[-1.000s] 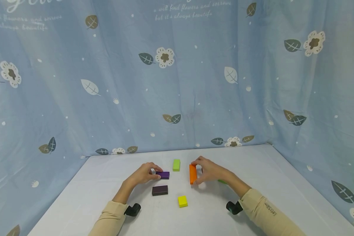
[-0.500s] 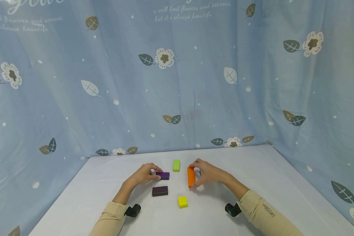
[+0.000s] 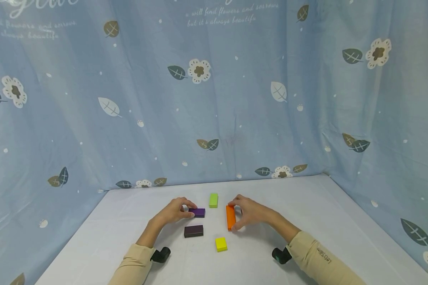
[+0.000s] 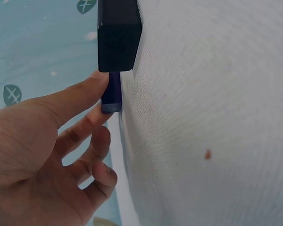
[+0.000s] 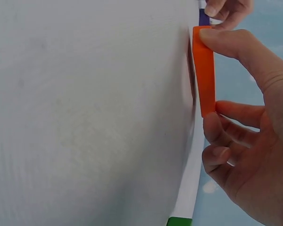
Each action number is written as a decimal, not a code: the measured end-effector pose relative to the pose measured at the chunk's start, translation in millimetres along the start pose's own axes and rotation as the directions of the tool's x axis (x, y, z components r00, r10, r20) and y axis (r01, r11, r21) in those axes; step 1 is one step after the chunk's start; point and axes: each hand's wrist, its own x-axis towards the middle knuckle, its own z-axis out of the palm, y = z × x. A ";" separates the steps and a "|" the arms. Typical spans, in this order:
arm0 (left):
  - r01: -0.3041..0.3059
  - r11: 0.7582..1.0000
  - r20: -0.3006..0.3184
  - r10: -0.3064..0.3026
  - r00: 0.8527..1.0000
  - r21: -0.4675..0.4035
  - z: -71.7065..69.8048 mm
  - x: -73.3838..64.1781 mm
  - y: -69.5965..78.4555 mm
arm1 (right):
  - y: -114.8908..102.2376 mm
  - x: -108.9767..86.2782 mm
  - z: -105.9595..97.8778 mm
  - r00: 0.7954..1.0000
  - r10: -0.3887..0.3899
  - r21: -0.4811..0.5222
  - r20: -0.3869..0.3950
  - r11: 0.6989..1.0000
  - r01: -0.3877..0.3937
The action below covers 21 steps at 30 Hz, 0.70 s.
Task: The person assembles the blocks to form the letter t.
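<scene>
At the table's left middle, my left hand (image 3: 174,210) pinches the left end of a small purple block (image 3: 198,213) between thumb and fingers. In the left wrist view the purple block (image 4: 112,92) is partly hidden behind a dark brown block (image 4: 119,37). My right hand (image 3: 251,211) grips a long orange block (image 3: 230,217) by its two ends, thumb at the near end, fingers at the far one. The right wrist view shows the orange block (image 5: 205,70) close over the white cloth, its long side pointing away from me in the head view.
On the white table (image 3: 128,221) lie a light green block (image 3: 213,200) at the back, the dark brown block (image 3: 193,231) nearer, and a yellow block (image 3: 221,244) in front. A green block (image 5: 180,221) shows at the right wrist view's lower edge. A blue patterned curtain (image 3: 235,99) surrounds the table.
My right hand has carried the orange block a little left and toward me. The green piece seen beneath the right forearm is now hidden in the head view. My left hand has stayed put.
</scene>
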 end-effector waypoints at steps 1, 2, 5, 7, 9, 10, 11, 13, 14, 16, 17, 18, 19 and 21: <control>0.001 1.000 0.001 -0.001 1.000 -0.001 0.0 -0.1 0.1 | 0.1 -0.3 0.0 1.000 0.000 -0.003 0.003 1.000 0.000; 0.002 1.000 0.001 -0.002 1.000 -0.002 -0.2 -0.2 0.4 | -0.1 -0.7 0.0 1.000 0.001 0.000 0.005 1.000 -0.001; 0.009 1.000 0.002 -0.009 1.000 -0.005 -0.8 -0.6 1.8 | 0.1 -1.6 0.2 1.000 0.005 0.004 0.007 1.000 -0.005; 0.017 1.000 0.004 -0.017 1.000 -0.007 -1.1 -0.7 2.6 | 0.7 -1.8 0.7 1.000 0.010 0.001 0.010 1.000 -0.010; 0.025 1.000 0.006 -0.025 1.000 -0.008 -1.4 -0.8 3.3 | 1.4 -1.9 1.2 1.000 0.016 -0.001 0.013 1.000 -0.016; 0.028 1.000 0.007 -0.028 1.000 -0.007 -1.4 -0.8 3.5 | 1.8 -2.0 1.5 1.000 0.019 -0.003 0.014 1.000 -0.019; 0.030 1.000 0.007 -0.030 1.000 -0.006 -1.3 -0.7 3.5 | 2.2 -2.0 1.7 1.000 0.021 -0.004 0.015 1.000 -0.021; 0.032 0.999 0.007 -0.032 0.999 -0.004 -1.3 -0.6 3.6 | 2.5 -2.4 1.6 1.000 0.025 -0.005 0.017 1.000 -0.025; 0.034 0.999 0.007 -0.034 0.999 -0.005 -1.3 -0.5 3.7 | 2.5 -2.8 1.5 1.000 0.023 -0.005 0.017 1.000 -0.023; 0.034 0.999 0.006 -0.034 0.999 -0.002 -1.4 -0.4 3.8 | 2.5 -3.4 1.2 1.000 0.022 -0.005 0.017 1.000 -0.021; 0.032 0.999 0.006 -0.032 0.999 -0.002 -1.4 -0.3 3.8 | 2.5 -3.6 1.0 1.000 0.020 -0.004 0.016 1.000 -0.020; 0.031 1.000 0.006 -0.031 1.000 -0.001 -1.5 -0.4 4.0 | 2.5 -3.8 0.9 1.000 0.019 -0.004 0.016 1.000 -0.018; 0.029 1.000 0.006 -0.029 1.000 0.000 -1.6 -0.5 4.1 | 2.6 -4.0 0.9 1.000 0.018 -0.005 0.015 1.000 -0.018; 0.024 1.000 0.005 -0.024 1.000 0.005 -1.7 -0.6 4.2 | 3.2 -4.0 1.0 1.000 0.018 -0.003 0.014 1.000 -0.018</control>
